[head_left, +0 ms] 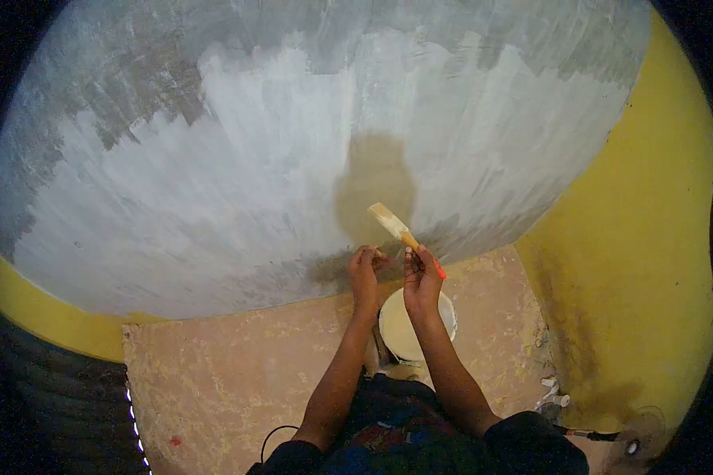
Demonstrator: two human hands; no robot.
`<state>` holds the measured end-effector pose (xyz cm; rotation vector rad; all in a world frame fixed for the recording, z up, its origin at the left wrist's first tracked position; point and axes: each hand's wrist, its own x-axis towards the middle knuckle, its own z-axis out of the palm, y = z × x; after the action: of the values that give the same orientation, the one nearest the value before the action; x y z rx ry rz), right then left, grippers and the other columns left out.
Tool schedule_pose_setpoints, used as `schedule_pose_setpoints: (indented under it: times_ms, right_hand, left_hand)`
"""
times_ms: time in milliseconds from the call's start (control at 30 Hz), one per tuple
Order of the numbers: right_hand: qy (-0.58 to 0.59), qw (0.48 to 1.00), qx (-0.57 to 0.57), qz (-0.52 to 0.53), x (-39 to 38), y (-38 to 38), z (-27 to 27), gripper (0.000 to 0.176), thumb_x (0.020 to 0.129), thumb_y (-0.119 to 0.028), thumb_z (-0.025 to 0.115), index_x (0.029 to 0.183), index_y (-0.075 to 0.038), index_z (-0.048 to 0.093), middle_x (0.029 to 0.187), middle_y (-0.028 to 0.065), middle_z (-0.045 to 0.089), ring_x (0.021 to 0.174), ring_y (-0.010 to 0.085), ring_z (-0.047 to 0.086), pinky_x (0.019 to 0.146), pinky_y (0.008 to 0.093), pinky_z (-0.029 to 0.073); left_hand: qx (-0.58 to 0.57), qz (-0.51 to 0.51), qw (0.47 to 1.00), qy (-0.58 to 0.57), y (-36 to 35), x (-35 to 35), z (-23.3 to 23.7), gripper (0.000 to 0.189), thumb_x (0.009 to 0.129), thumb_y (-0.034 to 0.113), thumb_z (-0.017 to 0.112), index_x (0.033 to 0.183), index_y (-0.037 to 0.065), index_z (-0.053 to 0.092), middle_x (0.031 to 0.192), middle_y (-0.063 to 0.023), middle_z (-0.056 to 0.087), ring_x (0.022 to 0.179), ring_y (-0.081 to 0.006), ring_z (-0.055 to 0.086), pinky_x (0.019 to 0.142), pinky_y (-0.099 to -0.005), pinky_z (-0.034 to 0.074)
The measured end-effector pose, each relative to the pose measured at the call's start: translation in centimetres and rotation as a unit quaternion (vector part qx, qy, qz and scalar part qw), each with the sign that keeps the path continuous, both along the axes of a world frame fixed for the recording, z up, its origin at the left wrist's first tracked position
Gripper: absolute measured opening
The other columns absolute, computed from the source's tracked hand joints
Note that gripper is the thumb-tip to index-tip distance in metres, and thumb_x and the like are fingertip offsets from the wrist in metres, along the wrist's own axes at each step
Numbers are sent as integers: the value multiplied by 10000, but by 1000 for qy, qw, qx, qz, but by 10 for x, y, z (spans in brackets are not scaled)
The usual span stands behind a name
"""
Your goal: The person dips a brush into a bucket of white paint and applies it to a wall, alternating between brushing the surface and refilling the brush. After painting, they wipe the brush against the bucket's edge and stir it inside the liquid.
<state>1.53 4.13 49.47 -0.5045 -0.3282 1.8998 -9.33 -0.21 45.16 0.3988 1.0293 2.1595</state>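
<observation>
A paintbrush (pixel 390 222) with pale paint on its bristles points up and to the left in front of the wall. My right hand (pixel 422 283) is closed around its handle, whose red-orange end shows below the fingers. Just left of it, my left hand (pixel 364 275) is raised with its fingers curled together; whatever they hold, if anything, is too small to make out. Below both hands a white bucket (pixel 451 310) of cream-coloured paint stands on the floor, partly covered by my right wrist and forearm.
Ahead rises a wall (pixel 253 174) with patchy light coating over darker grey, and my shadow falls on it. A yellow wall (pixel 634 222) adjoins at the right. The floor (pixel 238 380) is paint-spotted. Small whitish debris (pixel 553 393) lies at the right corner, and dark corrugated sheeting (pixel 55 404) stands left.
</observation>
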Motion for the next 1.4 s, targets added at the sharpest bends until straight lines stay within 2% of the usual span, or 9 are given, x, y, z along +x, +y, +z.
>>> schedule_pose_setpoints:
  times_ms: [67, 100, 133, 167, 333, 800, 1000, 1067, 1400]
  right_hand:
    - [-13, 1000, 5, -13, -3, 2, -1, 130, 930, -74, 689, 1018, 3, 630, 963, 101, 689, 884, 170, 683, 814, 273, 596]
    - [-13, 1000, 8, -15, -5, 4, -2, 130, 930, -74, 689, 1018, 3, 630, 963, 101, 689, 884, 170, 683, 814, 273, 596]
    - [-20, 999, 18, -20, -6, 5, -3, 126, 930, -70, 688, 1013, 4, 629, 960, 105, 688, 880, 176, 684, 809, 280, 597]
    - [-28, 999, 28, -25, -7, 6, -5, 123, 929, -67, 687, 1009, 6, 628, 957, 109, 686, 875, 182, 684, 803, 288, 597]
    - [-77, 994, 63, -46, -19, -1, 3, 150, 934, -54, 674, 1043, 17, 600, 953, 125, 679, 861, 199, 691, 776, 298, 601]
    - [-144, 975, 137, -100, -47, -17, 4, 192, 922, 10, 669, 1072, 23, 550, 959, 145, 674, 812, 209, 701, 731, 313, 605]
    - [-261, 918, 259, -150, -48, -19, -10, 155, 922, 10, 677, 1035, 28, 574, 954, 138, 671, 816, 191, 692, 753, 312, 593]
    - [-378, 832, 351, -203, -47, -20, -15, 147, 927, 15, 673, 1036, 32, 575, 959, 146, 672, 821, 198, 696, 767, 321, 593]
    - [-262, 903, 294, -172, -40, -24, 3, 159, 933, 25, 660, 1065, 49, 575, 965, 159, 670, 850, 222, 707, 800, 360, 615]
  left_hand:
    - [-59, 2, 996, 72, -2, -15, -3, 177, 917, 132, 703, 1032, 2, 667, 926, -65, 676, 843, -222, 666, 851, -359, 533]
    - [-229, 128, 887, 379, -7, -17, 6, 217, 904, 140, 719, 1067, 5, 670, 921, -71, 675, 830, -224, 661, 843, -369, 536]
    - [-364, 237, 644, 629, -10, -19, 13, 260, 891, 147, 735, 1102, 7, 674, 916, -77, 675, 817, -226, 656, 835, -378, 539]
    - [-363, 237, 645, 629, -10, -21, 14, 260, 891, 147, 735, 1102, 7, 674, 916, -77, 675, 817, -226, 656, 835, -378, 539]
    - [-189, -2, 937, 292, -8, -24, 41, 265, 850, 156, 793, 1057, 0, 737, 935, -83, 741, 816, -158, 653, 781, -315, 527]
    - [-177, 67, 952, 241, -19, -28, 65, 155, 886, 116, 756, 960, -15, 718, 867, -76, 733, 772, -152, 694, 740, -288, 534]
    - [-136, 94, 946, 277, -23, -32, 59, 77, 899, 58, 709, 934, -1, 675, 827, -72, 707, 728, -158, 696, 693, -290, 534]
    - [-130, 109, 939, 299, -26, -32, 59, 72, 902, 57, 703, 920, -3, 668, 818, -89, 707, 702, -168, 710, 665, -290, 536]
    - [-156, 22, 957, 245, -40, -42, 46, 194, 941, 165, 695, 1001, -17, 725, 895, -77, 740, 762, -154, 693, 743, -295, 540]
